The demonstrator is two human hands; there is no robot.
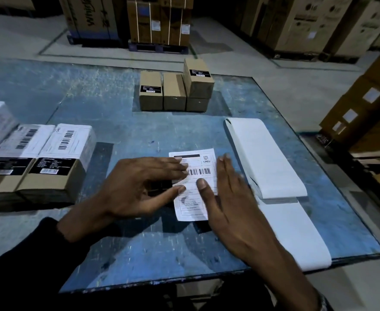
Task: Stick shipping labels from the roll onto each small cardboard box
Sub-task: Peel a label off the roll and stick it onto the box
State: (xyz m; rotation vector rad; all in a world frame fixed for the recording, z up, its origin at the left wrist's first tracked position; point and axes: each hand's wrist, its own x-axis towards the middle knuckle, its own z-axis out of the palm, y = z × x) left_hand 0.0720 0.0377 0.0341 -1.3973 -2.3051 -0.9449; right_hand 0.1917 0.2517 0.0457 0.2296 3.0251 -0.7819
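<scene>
Both hands lay flat with straight fingers, left hand point(139, 187) and right hand point(227, 198) pressing a white label point(194, 173) onto a box at mid-table point(121, 254). Label strip point(263, 158) lay just right; labelled boxes point(50, 158) stood far left.

You are looking at a dim, cool-toned picture: the blue table point(139, 135) takes most of the light, which seems to fall from above and a little in front of you. The white shipping label point(192, 173) and the label roll point(265, 158) to its right are the brightest patches, close to glare, though the barcode stays readable. Dark shadows lie on the table under your left hand point(139, 187) and right hand point(227, 205), and at the base of the small cardboard boxes point(175, 90) beyond the label. Your right fingertips point(224, 159) are smeared by motion blur. Farther from the table, the big cartons point(296, 21) sink into darkness and soft focus, and straight lines bow at the frame's edges.
</scene>
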